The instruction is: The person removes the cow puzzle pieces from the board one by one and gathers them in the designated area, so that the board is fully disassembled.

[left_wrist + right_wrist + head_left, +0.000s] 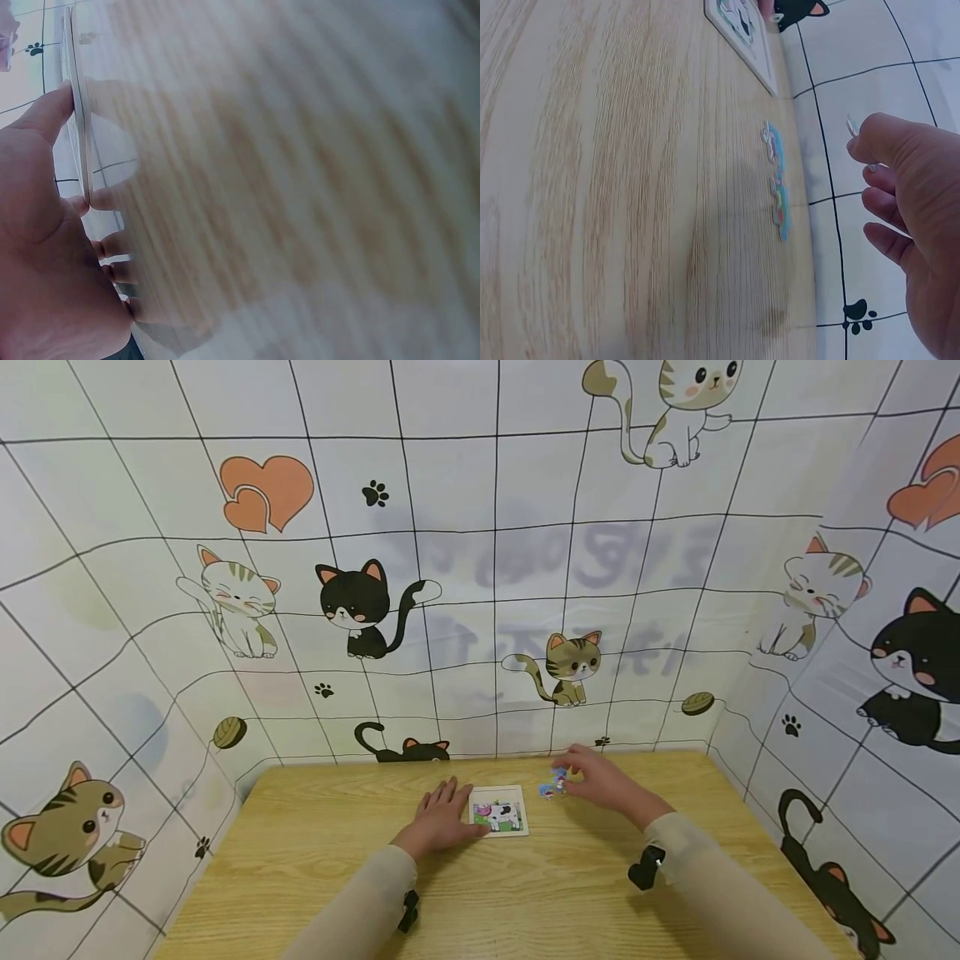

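Note:
A white-framed puzzle board [498, 811] with a cow picture lies flat on the table. My left hand [441, 818] rests along its left side, fingers straight and spread, with the thumb at the near edge. In the left wrist view the board [76, 112] shows edge-on against the thumb. My right hand [597, 783] is raised above the table to the right of the board. Its thumb and index finger pinch a small thin puzzle piece [852, 126], seen nearly edge-on in the right wrist view. Below it, two colourful pieces [781, 208] lie on the table.
The wooden table [337, 860] ends at a white cloth wall [450, 610] with grid lines and cartoon cats, which also runs along both sides. Dark wrist cameras [647, 867] sit on both sleeves.

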A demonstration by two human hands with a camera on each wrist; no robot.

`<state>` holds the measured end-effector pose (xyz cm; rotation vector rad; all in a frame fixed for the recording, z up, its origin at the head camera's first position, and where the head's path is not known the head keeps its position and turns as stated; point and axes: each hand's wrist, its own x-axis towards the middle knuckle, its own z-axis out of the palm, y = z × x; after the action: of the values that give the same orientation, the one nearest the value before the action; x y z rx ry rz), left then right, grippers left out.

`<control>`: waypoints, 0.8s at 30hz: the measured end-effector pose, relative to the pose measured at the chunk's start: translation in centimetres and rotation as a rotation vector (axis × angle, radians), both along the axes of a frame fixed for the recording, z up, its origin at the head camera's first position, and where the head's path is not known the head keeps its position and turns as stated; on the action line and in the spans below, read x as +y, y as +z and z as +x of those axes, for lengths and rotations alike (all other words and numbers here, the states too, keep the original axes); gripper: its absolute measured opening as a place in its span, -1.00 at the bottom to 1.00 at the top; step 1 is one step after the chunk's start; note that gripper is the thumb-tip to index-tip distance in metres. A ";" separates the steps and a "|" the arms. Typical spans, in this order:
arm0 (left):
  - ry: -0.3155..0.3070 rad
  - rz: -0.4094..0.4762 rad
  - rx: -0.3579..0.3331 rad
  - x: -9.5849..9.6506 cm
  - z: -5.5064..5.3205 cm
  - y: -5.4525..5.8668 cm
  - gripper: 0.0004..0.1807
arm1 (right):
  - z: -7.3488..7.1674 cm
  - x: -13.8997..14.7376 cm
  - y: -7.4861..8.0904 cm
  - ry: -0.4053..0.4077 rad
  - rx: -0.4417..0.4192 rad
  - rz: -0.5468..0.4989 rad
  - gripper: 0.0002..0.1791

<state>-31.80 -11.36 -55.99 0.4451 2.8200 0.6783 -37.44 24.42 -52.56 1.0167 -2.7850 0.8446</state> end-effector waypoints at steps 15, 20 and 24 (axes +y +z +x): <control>0.011 0.004 -0.006 0.0 -0.2 -0.3 0.07 | -0.3 2.9 0.1 -0.066 -0.026 0.018 -0.67; 0.014 0.007 -0.008 0.0 -0.2 -0.3 0.08 | -0.4 3.6 0.1 -0.083 -0.054 0.011 -0.69; 0.011 0.001 -0.006 0.0 -0.2 -0.3 0.08 | -0.3 4.0 0.2 -0.090 -0.064 -0.002 -0.72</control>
<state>-31.96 -11.37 -56.26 0.4276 2.8187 0.6824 -37.77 28.44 -52.39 0.8720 -2.8575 0.8836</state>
